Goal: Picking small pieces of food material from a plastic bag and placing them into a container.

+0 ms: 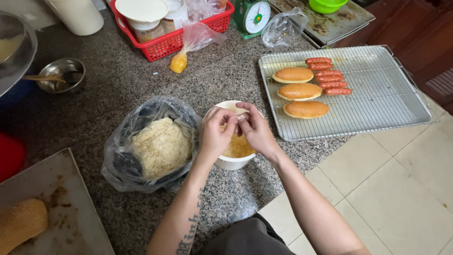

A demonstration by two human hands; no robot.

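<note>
My granite desk (pixel 141 80) carries everything around the white bowl (pixel 232 163). Left of it slumps an open bag of crumbs (pixel 160 146); right of it, near the desk edge, a wire rack (pixel 377 94) holds buns and sausages, half bare. Over the bowl, my left hand (pixel 214 134) and right hand (pixel 255 130) pinch one small pale piece (pixel 241 116) so drips land inside.

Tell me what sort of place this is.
Probably a kitchen, home or small food business: a granite counter holds a wire rack of buns and sausages, a green scale, and a bag of crumbs beside the hands' bowl.
</note>
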